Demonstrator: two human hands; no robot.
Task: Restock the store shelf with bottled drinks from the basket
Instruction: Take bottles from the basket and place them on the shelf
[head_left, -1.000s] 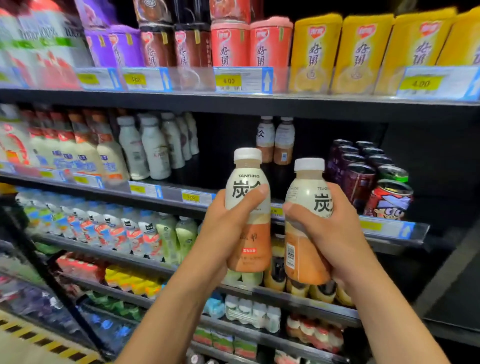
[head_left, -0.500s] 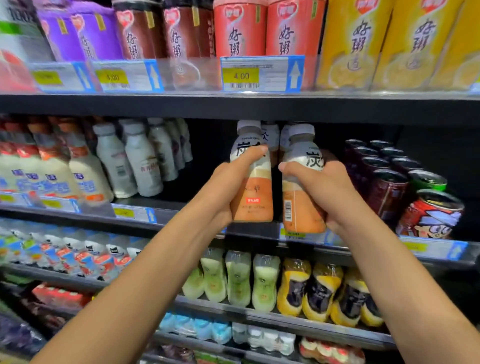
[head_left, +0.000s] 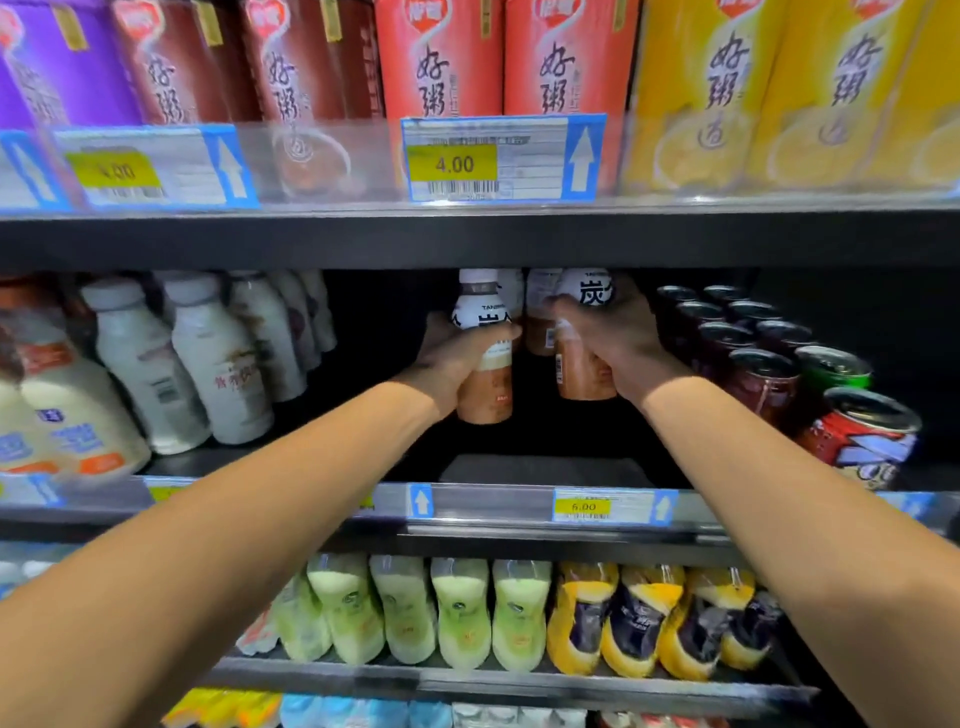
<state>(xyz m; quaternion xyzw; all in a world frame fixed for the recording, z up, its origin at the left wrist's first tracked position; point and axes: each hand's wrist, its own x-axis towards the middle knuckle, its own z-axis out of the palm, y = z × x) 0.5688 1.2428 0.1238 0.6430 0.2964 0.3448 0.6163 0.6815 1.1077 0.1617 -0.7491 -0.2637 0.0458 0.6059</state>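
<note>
Two bare forearms reach up and forward from the bottom corners. Below them, on the tier underneath, a row of green bottles (head_left: 462, 613) stands beside a row of yellow bottles (head_left: 644, 623).

Next is the front edge of the shelf (head_left: 493, 519), which carries a yellow 6.00 tag (head_left: 602, 505) right of centre. On the front edge of the tier above sits a 4.00 tag (head_left: 501, 158), with red cans (head_left: 498, 57) behind it and yellow cans (head_left: 779, 88) to their right.

Inside the shelf, white bottles (head_left: 218, 369) fill the left part and dark cans (head_left: 763, 384) run in rows along the right part. The middle lane between them is dark, with a bare stretch of floor behind the front edge.

Deep in that lane, the left hand (head_left: 452, 364) wraps its fingers round the waist of the left bottle (head_left: 485, 400), thumb across the white label. The right hand (head_left: 618, 343) curls round the right bottle (head_left: 579, 376), its fingers lying over the upper part. Both bottles are upright, side by side with a narrow gap, white above and brown below. Whether their bases rest on the shelf floor cannot be told.

Just behind them, near the back edge, two back bottles (head_left: 540, 312) of the same kind show in the gap, partly hidden.
</note>
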